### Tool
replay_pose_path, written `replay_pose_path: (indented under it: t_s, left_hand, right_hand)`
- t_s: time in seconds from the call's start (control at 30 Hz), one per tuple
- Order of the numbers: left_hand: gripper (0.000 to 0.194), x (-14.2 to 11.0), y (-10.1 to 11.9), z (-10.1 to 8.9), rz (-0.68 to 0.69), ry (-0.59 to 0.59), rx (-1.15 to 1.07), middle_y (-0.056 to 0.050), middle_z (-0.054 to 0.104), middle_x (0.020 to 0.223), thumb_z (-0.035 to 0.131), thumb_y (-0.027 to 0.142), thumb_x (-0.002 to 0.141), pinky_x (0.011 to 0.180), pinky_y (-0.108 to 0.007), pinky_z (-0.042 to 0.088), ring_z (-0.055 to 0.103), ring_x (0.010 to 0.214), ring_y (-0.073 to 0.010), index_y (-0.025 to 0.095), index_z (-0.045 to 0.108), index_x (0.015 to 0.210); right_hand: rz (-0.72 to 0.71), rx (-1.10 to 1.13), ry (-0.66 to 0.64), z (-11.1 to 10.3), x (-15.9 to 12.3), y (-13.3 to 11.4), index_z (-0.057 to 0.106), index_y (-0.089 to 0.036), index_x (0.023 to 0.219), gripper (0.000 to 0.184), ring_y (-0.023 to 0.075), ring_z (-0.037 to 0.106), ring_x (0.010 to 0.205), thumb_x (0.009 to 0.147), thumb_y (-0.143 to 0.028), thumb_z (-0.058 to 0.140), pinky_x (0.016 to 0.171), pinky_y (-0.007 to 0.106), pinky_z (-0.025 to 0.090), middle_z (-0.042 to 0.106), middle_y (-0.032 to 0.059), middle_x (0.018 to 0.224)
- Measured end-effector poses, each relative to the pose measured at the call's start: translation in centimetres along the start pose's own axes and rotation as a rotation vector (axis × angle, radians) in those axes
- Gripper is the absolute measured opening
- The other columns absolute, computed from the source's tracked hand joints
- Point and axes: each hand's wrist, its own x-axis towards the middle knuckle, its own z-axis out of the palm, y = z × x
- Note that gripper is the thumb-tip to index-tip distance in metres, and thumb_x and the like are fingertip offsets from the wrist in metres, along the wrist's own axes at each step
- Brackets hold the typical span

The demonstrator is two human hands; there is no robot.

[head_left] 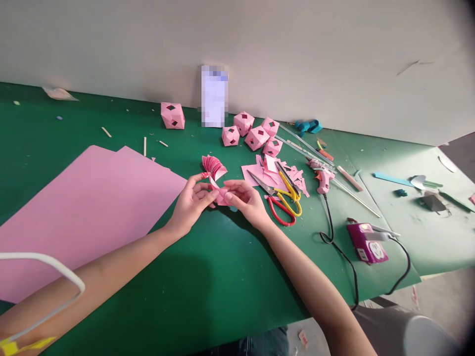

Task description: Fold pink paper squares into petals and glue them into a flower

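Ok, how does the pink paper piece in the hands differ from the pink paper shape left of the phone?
The pink paper piece is pinched between the left hand and right hand; the pink paper shape sits untouched on the green table.

The shape is a bulky, faceted form with diamond-like openings; the piece looks smaller and flatter, though fingers partly hide it.

Both are pink.

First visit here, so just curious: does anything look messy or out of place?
Only mildly: pink paper scraps lie jumbled by the scissors, which looks untidy, and one pink box sits apart from the clustered five.
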Motion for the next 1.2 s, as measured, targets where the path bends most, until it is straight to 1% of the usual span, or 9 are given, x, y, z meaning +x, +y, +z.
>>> replay_pose_path:
  t_s: [0.13, 0.3, 0.5, 0.67, 0.73, 0.83, 0.97, 1.1, 1.2]
  left_hand:
    - [0.058, 0.0, -0.3, -0.1, 0.031, -0.019, 0.012, -0.002, 0.069, 0.102, 0.084, 0.035, 0.084, 0.071, -0.029, 0.06, 0.07, 0.08, -0.0159, 0.022, 0.052, 0.131]
    - [0.058, -0.2, -0.6, -0.3, 0.073, -0.042, 0.07, -0.008, 0.071, 0.118, 0.075, 0.024, 0.082, 0.085, -0.034, 0.06, 0.072, 0.109, -0.0243, 0.024, 0.05, 0.135]
    - [0.063, -0.2, -0.4, -0.3, 0.035, -0.007, 0.082, -0.002, 0.072, 0.096, 0.087, 0.036, 0.082, 0.085, -0.037, 0.061, 0.075, 0.096, -0.0238, 0.024, 0.053, 0.132]
    - [0.066, 0.0, -0.1, -0.2, -0.028, 0.009, -0.002, -0.003, 0.076, 0.095, 0.09, 0.04, 0.08, 0.08, -0.034, 0.062, 0.077, 0.094, -0.0236, 0.023, 0.053, 0.132]
    - [0.065, 0.0, -0.1, -0.2, -0.03, 0.026, -0.009, -0.002, 0.076, 0.094, 0.091, 0.04, 0.079, 0.079, -0.032, 0.061, 0.077, 0.09, -0.0221, 0.023, 0.054, 0.131]
    - [0.064, 0.1, -0.3, -0.3, -0.004, 0.066, 0.009, -0.002, 0.075, 0.092, 0.093, 0.04, 0.077, 0.076, -0.033, 0.06, 0.076, 0.086, -0.0215, 0.023, 0.056, 0.127]
    - [0.066, 0.4, -0.7, -0.5, 0.051, 0.092, 0.021, -0.001, 0.073, 0.092, 0.094, 0.042, 0.076, 0.078, -0.034, 0.06, 0.076, 0.088, -0.0225, 0.023, 0.056, 0.125]
    - [0.069, 0.5, -0.8, -0.5, 0.052, 0.105, -0.002, -0.002, 0.074, 0.094, 0.095, 0.046, 0.075, 0.076, -0.032, 0.06, 0.077, 0.089, -0.0224, 0.023, 0.056, 0.126]
    - [0.066, 0.4, -0.7, -0.4, 0.036, 0.129, -0.009, -0.003, 0.075, 0.094, 0.095, 0.046, 0.075, 0.073, -0.03, 0.06, 0.077, 0.089, -0.0217, 0.022, 0.057, 0.125]
  right_hand:
    - [-0.013, -0.062, 0.084, -0.1, 0.0, 0.2, 0.074, -0.023, 0.101, 0.037, 0.0148, 0.063, 0.075, 0.085, -0.055, 0.081, 0.074, 0.03, 0.055, 0.07, 0.0002, 0.087]
    - [0.037, -0.01, 0.131, 0.0, 0.2, 0.5, 0.064, -0.023, 0.083, 0.034, 0.0129, 0.054, 0.065, 0.083, -0.055, 0.077, 0.066, 0.028, 0.048, 0.059, -0.004, 0.072]
    - [0.078, -0.017, 0.107, 0.5, 0.1, 0.1, 0.061, -0.024, 0.088, 0.044, 0.0132, 0.053, 0.061, 0.078, -0.064, 0.079, 0.063, 0.028, 0.049, 0.057, -0.0057, 0.067]
    - [0.072, 0.022, 0.153, 0.4, 0.3, 0.4, 0.059, -0.025, 0.091, 0.043, 0.0125, 0.052, 0.058, 0.081, -0.063, 0.076, 0.059, 0.027, 0.05, 0.053, -0.0069, 0.065]
    - [0.025, -0.022, 0.153, 0.3, 0.1, 0.5, 0.062, -0.026, 0.102, 0.036, 0.0141, 0.057, 0.064, 0.087, -0.057, 0.072, 0.061, 0.027, 0.054, 0.06, -0.0045, 0.073]
    - [-0.181, -0.214, 0.115, 0.3, -0.4, 0.7, 0.067, -0.029, 0.122, 0.027, 0.0188, 0.069, 0.087, 0.096, -0.036, 0.061, 0.069, 0.03, 0.06, 0.072, 0.0053, 0.108]
    - [-0.514, -0.61, 0.023, 0.3, -1.1, 1.2, 0.079, -0.032, 0.116, 0.045, 0.0282, 0.064, 0.131, 0.088, -0.008, 0.052, 0.096, 0.045, 0.064, 0.063, 0.0107, 0.141]
    - [-0.57, -0.749, 0.006, 0.2, -1.2, 1.9, 0.077, -0.036, 0.128, 0.061, 0.0285, 0.063, 0.132, 0.084, -0.001, 0.054, 0.103, 0.049, 0.063, 0.052, 0.011, 0.151]
    - [-0.583, -0.747, -0.001, 0.1, -0.9, 2.1, 0.077, -0.033, 0.127, 0.055, 0.0297, 0.062, 0.133, 0.086, -0.002, 0.059, 0.106, 0.05, 0.062, 0.052, 0.0128, 0.15]
